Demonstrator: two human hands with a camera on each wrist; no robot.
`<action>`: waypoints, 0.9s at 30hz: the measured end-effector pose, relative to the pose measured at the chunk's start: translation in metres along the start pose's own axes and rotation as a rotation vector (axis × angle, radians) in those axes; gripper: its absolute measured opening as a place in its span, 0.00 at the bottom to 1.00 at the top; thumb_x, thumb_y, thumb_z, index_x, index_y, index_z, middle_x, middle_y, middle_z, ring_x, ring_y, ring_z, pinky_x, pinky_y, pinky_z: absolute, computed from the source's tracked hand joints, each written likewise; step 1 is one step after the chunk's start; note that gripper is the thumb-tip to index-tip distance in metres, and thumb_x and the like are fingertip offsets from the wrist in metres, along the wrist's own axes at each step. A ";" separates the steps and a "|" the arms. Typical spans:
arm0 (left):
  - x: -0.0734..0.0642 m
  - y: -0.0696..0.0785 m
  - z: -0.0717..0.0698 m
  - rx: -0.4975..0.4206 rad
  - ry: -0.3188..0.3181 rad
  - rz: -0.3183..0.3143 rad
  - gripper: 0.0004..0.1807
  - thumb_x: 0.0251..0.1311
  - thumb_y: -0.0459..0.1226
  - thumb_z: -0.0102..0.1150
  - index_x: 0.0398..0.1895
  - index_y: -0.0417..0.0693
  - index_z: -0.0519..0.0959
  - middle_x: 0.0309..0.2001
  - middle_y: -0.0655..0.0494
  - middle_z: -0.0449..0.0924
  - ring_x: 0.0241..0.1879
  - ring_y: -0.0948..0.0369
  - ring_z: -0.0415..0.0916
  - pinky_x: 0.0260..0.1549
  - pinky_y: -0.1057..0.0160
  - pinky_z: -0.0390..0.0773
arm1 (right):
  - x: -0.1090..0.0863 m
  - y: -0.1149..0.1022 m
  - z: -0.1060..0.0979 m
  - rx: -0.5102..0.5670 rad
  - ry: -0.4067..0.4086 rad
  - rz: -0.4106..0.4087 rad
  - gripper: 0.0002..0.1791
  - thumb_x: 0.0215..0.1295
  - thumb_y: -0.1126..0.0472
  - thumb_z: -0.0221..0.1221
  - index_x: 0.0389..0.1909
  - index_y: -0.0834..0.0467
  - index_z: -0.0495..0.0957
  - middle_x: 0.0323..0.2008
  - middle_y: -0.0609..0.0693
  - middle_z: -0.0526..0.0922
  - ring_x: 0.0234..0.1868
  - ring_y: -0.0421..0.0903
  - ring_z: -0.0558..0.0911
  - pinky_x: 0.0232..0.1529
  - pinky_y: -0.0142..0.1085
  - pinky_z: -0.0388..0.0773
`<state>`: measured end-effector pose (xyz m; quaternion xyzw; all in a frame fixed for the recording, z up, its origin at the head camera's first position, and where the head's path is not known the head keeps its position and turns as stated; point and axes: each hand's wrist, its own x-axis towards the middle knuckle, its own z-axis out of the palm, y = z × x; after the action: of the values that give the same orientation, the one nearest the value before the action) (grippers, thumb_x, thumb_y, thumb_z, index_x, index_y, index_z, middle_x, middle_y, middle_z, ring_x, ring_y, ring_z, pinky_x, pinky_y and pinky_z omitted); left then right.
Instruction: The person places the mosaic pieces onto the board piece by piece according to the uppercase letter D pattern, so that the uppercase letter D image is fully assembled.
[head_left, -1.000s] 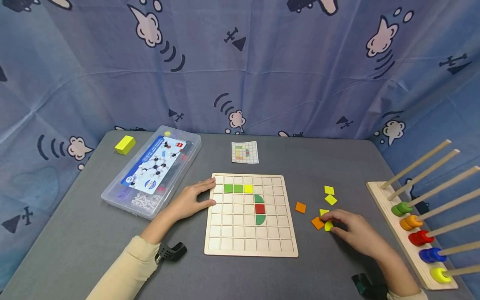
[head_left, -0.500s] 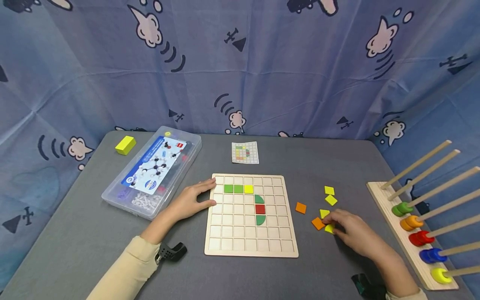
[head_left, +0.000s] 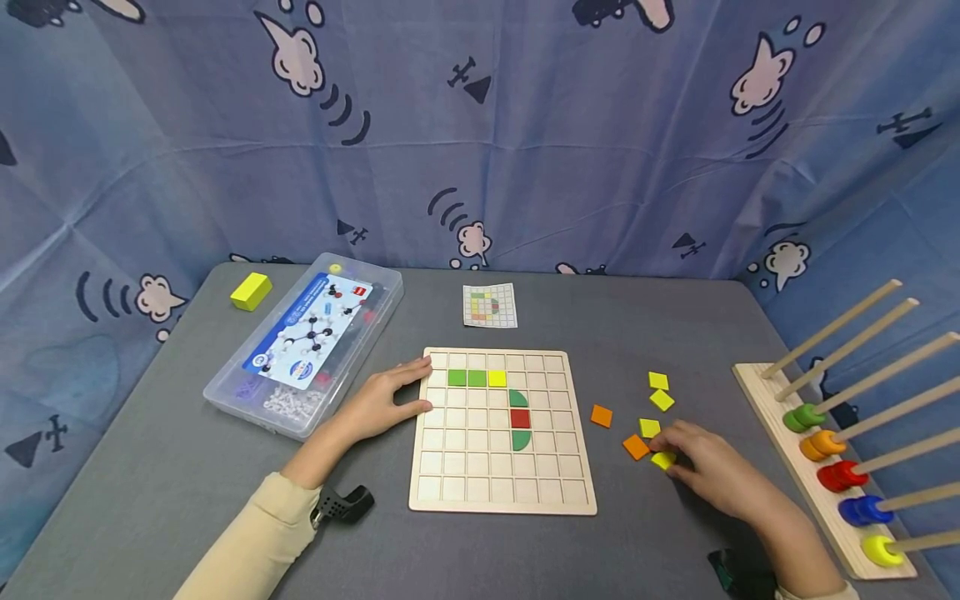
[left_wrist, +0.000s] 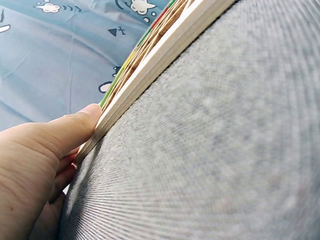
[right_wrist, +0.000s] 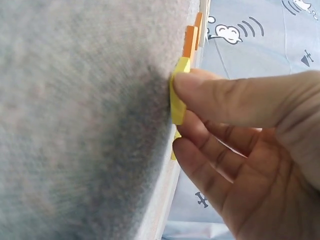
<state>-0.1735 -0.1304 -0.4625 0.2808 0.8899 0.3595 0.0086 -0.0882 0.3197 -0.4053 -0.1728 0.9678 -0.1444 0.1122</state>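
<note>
A wooden grid board (head_left: 465, 467) lies flat on the grey table. It carries green square tiles, one yellow square tile, two green quarter-round tiles and a red square tile (head_left: 520, 418). My left hand (head_left: 381, 404) rests at the board's left edge, thumb and fingertips touching it; the left wrist view shows the thumb (left_wrist: 80, 125) against the edge. Right of the board, my right hand (head_left: 708, 462) pinches a yellow square tile (right_wrist: 179, 95) low over the table. Two orange tiles (head_left: 636, 447) and several yellow tiles (head_left: 649, 428) lie close by.
A small printed grid card (head_left: 490, 305) lies behind the board. To the left are a clear plastic case (head_left: 360, 333) and a yellow block (head_left: 251, 291). A peg stand with coloured rings (head_left: 825, 467) lines the right side. A patterned blue curtain (head_left: 480, 142) hangs behind.
My right hand has shifted slightly right and toward me, and the yellow tile at its fingertips has moved and turned with it. The left hand and board stay put.
</note>
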 end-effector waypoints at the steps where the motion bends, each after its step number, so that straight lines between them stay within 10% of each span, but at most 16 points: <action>1: 0.000 0.000 0.000 0.000 0.002 0.002 0.32 0.57 0.45 0.64 0.64 0.42 0.71 0.67 0.49 0.67 0.66 0.44 0.63 0.66 0.45 0.62 | 0.000 0.000 0.000 -0.005 -0.005 -0.002 0.15 0.48 0.70 0.69 0.35 0.53 0.80 0.33 0.41 0.76 0.34 0.39 0.74 0.34 0.38 0.78; 17: 0.000 0.001 -0.001 -0.010 -0.021 -0.027 0.32 0.57 0.46 0.64 0.64 0.44 0.71 0.68 0.52 0.65 0.68 0.48 0.61 0.68 0.48 0.60 | -0.001 0.002 -0.008 0.209 -0.077 0.071 0.05 0.58 0.64 0.64 0.35 0.56 0.78 0.27 0.42 0.78 0.27 0.31 0.73 0.26 0.28 0.75; 27: 0.001 -0.001 -0.001 -0.016 -0.027 -0.029 0.33 0.57 0.47 0.64 0.65 0.44 0.70 0.68 0.53 0.65 0.68 0.49 0.60 0.69 0.49 0.59 | 0.003 -0.009 -0.006 0.437 0.029 0.026 0.06 0.62 0.60 0.62 0.37 0.58 0.78 0.30 0.45 0.82 0.28 0.34 0.78 0.26 0.28 0.76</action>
<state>-0.1746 -0.1312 -0.4624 0.2724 0.8908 0.3626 0.0279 -0.0901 0.3115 -0.3971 -0.1297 0.9172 -0.3518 0.1347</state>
